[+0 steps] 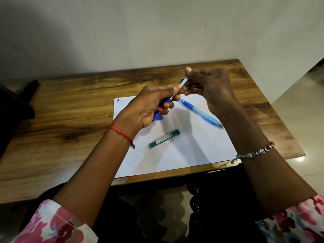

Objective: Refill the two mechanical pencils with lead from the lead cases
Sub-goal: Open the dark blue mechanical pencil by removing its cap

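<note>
The left hand (149, 106) is wrapped around the barrel of a dark blue mechanical pencil (177, 90), and the right hand (208, 86) is pinched on that pencil's upper end, thumb and fingertips closed around the silver section near the cap; both hands are raised above the white sheet (192, 148), over its far edge. Whether the cap is on, coming off or already loose cannot be told, since the fingers hide it. The second pencil, light blue (201, 114), lies flat on the sheet's far right part, under the right hand. A green lead case (164, 139) lies near the sheet's middle, closer to the person than both pencils, and a small blue thing (158, 118) peeks out under the left hand; it may be the other case, though too little shows to say. The step in hand looks like opening or closing the pencil's top end. To do it well, the left hand should keep the barrel steady and tilted with its open end upward, so nothing slides out, while the right pulls or presses straight along the barrel's line rather than sideways. Any small loose part is best set down on the sheet beside the green case, where it shows plainly against the white and stays within reach.
</note>
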Demonstrator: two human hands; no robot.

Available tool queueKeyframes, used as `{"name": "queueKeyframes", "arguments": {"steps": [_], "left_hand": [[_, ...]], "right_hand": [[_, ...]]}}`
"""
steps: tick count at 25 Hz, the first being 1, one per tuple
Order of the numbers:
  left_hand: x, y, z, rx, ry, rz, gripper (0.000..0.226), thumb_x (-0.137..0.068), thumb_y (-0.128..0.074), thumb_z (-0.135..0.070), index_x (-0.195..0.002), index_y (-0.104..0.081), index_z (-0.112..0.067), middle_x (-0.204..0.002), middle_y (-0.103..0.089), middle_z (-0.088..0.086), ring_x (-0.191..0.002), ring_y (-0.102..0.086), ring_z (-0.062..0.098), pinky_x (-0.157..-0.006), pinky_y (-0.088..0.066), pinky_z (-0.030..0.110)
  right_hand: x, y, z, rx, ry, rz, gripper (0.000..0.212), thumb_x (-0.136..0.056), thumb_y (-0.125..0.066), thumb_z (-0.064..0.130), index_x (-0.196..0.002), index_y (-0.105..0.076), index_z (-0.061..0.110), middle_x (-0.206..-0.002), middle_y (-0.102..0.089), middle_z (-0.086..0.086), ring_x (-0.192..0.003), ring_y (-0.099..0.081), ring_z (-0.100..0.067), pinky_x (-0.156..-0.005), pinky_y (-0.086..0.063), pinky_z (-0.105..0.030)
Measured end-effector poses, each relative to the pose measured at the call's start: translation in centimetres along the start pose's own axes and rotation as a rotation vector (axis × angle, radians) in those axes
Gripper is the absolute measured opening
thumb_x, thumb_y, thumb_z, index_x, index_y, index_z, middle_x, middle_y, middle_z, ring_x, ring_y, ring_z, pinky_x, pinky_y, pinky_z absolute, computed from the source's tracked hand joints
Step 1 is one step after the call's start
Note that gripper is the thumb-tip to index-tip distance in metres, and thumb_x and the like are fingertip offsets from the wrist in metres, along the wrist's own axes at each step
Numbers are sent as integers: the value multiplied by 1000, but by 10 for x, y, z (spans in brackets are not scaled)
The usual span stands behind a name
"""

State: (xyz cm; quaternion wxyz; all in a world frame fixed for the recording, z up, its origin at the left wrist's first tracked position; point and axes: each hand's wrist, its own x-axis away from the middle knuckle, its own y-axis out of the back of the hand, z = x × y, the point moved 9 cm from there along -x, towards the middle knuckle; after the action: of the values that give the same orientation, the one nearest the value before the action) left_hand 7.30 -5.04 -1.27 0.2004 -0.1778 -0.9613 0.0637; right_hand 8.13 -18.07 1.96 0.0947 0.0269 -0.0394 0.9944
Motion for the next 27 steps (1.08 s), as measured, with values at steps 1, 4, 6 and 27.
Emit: {"name": "queueKeyframes", "arguments": {"steps": [1, 4, 6, 27], "left_hand": [[0, -1, 1, 7, 8, 7, 17, -89, -55, -16, -80, -66, -7, -56, -58, -4, -38, -33, 3, -33, -24, 11], [4, -2, 4, -2, 38, 37, 17, -89, -54, -18, -87, -66, -6, -55, -57, -6, -37, -33, 3, -34, -22, 11], [6, 0, 7, -13, 50, 32, 18, -89, -54, -18, -90, -65, -4, -56, -56, -6, -36, -33, 4, -34, -23, 11], [8, 10, 13, -57, 112, -13, 19, -89, -54, -21, -90, -66, -6, -52, -57, -8, -35, -33, 4, -38, -22, 13]], "right_hand": [[0, 1, 1, 9, 0, -11, 22, -87, -62, 12, -77, -63, -8, -48, -65, -4, -45, -65, -19, -48, -53, -22], [-3, 12, 2, -28, -16, -74, 26, -89, -60, 18, -73, -59, -2, -46, -64, -5, -44, -64, -20, -47, -54, -25], [-7, 18, 0, -72, -51, -71, 26, -90, -59, 21, -74, -58, 1, -49, -65, -6, -47, -65, -20, -50, -54, -25], [-17, 30, -18, -219, -205, -57, 16, -88, -58, 11, -73, -61, 5, -67, -60, -6, -48, -58, -9, -50, -48, -17]]}}
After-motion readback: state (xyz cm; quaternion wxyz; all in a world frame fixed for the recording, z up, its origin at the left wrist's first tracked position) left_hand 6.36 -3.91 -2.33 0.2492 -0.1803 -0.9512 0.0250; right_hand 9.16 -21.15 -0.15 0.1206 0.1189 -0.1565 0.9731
